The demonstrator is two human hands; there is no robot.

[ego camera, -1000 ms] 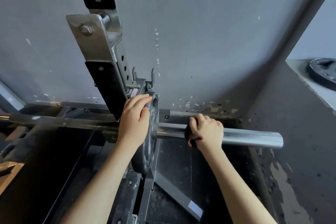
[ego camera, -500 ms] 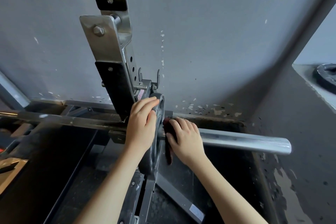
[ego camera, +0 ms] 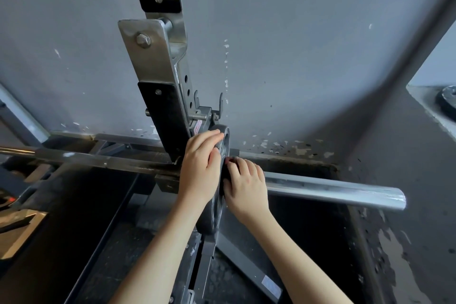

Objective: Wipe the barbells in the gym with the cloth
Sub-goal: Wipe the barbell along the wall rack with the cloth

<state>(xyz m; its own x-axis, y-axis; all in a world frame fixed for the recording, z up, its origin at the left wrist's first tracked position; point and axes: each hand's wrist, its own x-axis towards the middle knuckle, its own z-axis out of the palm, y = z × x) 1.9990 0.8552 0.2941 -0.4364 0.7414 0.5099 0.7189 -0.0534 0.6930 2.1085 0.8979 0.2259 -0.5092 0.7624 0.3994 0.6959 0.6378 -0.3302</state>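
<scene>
Right hand (ego camera: 248, 186), cloth (ego camera: 225, 181) at plate (ego camera: 212, 215); sleeve (ego camera: 333, 192) exposed

The left hand (ego camera: 201, 168) grips the upper rim of the weight plate (ego camera: 212, 215); the right hand (ego camera: 246, 187) holds a dark cloth (ego camera: 225, 179) against its outer face, beside the chrome barbell sleeve (ego camera: 333, 190). Behind stands the steel rack upright (ego camera: 160, 61).

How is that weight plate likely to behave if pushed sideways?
The weight plate looks like thick metal: probably heavy and rigid. Threaded on the smooth bar, it may spin or slide outward; the left hand on its rim probably steadies it.
</scene>
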